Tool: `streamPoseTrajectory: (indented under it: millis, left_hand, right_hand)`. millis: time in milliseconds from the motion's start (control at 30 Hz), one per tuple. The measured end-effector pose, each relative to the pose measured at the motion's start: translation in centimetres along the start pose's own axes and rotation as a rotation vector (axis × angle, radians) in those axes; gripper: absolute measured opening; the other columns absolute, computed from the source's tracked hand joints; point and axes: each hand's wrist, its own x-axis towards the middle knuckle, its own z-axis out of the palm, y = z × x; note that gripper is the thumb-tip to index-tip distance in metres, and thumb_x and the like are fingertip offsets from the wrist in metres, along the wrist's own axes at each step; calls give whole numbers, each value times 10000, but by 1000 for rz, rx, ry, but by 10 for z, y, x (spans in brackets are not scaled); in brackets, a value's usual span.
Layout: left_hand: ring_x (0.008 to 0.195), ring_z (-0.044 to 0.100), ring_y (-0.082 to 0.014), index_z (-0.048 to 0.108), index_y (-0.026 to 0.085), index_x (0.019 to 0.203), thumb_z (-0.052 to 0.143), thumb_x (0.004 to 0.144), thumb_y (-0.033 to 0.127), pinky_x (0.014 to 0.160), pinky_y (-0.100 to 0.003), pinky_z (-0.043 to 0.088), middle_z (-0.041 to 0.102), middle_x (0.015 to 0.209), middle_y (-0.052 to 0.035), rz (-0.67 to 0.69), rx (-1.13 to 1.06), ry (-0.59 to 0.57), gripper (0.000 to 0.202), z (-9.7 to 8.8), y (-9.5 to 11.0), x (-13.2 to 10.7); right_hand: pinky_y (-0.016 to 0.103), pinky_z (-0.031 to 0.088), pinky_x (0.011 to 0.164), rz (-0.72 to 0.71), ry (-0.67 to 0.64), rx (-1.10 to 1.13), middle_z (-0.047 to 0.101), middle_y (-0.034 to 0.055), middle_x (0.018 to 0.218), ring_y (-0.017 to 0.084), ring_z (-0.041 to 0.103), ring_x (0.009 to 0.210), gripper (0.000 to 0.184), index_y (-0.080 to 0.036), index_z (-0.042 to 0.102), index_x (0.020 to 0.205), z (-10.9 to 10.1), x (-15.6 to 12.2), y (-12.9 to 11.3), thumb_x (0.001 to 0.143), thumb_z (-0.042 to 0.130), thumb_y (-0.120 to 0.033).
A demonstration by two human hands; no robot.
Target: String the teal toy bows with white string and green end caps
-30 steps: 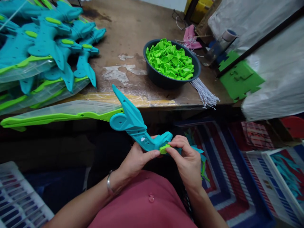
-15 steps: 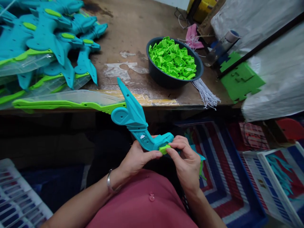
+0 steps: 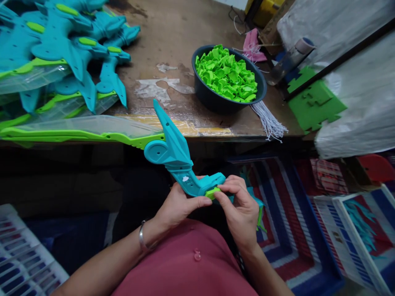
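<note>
A teal toy sword (image 3: 178, 144) with a clear blade edged in green lies across the table's front edge, its hilt toward me. My left hand (image 3: 178, 205) is wrapped round the hilt from below, the thumb near its end. Between the thumb and fingers of my right hand (image 3: 239, 209) is a small green plastic piece (image 3: 212, 193), pressed against the end of the hilt. My left thumb tip reaches close to that piece. The fingers under the hilt are partly hidden.
A dark bowl (image 3: 200, 88) of green plastic pieces (image 3: 228, 74) stands on the table (image 3: 173, 37). Several teal toy swords (image 3: 58, 45) are piled at left. White cords (image 3: 270, 121) hang over the edge. A striped, blue-rimmed bin (image 3: 293, 230) and white crates (image 3: 367, 230) stand below right.
My right hand has shifted very slightly left with the green piece against the hilt. The camera view has moved a little; the left hand's grip is the same.
</note>
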Motion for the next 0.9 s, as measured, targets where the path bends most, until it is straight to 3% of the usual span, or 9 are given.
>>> streamPoseTrajectory:
  millis: [67, 167, 300, 400, 500, 700, 900]
  left_hand:
    - [1057, 718, -331, 758, 201, 1088, 928, 649, 294, 997, -490, 526, 789, 1111, -88, 14, 19, 9, 480, 1, 0, 0]
    - [1021, 730, -327, 756, 207, 1064, 915, 666, 296, 967, -485, 542, 794, 1065, -82, 19, 29, 19, 437, 1, 0, -2]
    - [1020, 727, -330, 759, 215, 1075, 900, 688, 303, 966, -493, 538, 789, 1081, -83, 45, 68, 11, 421, -1, -2, -3]
    - [1001, 728, -328, 759, 209, 1088, 880, 712, 315, 939, -489, 549, 788, 1074, -87, 69, 111, 2, 409, -2, -4, -4]
    - [978, 730, -315, 765, 216, 1085, 864, 730, 327, 914, -467, 561, 789, 1057, -76, 99, 168, -3, 384, -2, -6, -4]
    - [960, 736, -311, 781, 237, 1040, 831, 741, 297, 911, -457, 567, 794, 1039, -55, 142, 231, 87, 310, 3, -7, 1]
    - [969, 724, -315, 773, 231, 1050, 861, 732, 310, 911, -446, 552, 788, 1011, -53, 94, 216, 20, 339, -4, -10, 10]
  right_hand:
    - [415, 473, 954, 5, 32, -21, 629, 30, 995, 231, 576, 1069, 97, -265, 660, 950, 2, -2, 0, 895, 731, -229]
    - [444, 460, 1053, 61, 50, -16, 591, 64, 1252, 248, 557, 1209, 352, -282, 620, 1186, 1, -2, 1, 864, 764, -274]
    - [426, 498, 1063, 235, -224, 130, 616, 77, 1356, 242, 601, 1243, 489, -297, 544, 1389, -6, 3, 4, 926, 697, -334]
    - [385, 553, 992, 342, -307, 245, 686, 58, 1254, 225, 672, 1134, 478, -289, 561, 1359, -9, 7, 6, 912, 714, -359]
    - [354, 577, 946, 342, -280, 308, 701, 51, 1190, 213, 694, 1073, 397, -272, 598, 1249, -6, 6, 6, 886, 739, -350]
    - [353, 567, 937, 282, -164, 272, 702, 69, 1170, 207, 692, 1061, 352, -253, 591, 1241, 8, 1, 15, 911, 690, -321]
    - [318, 574, 827, 298, -153, 230, 715, 28, 1012, 188, 692, 905, 350, -236, 643, 1147, 5, 13, 19, 824, 758, -308]
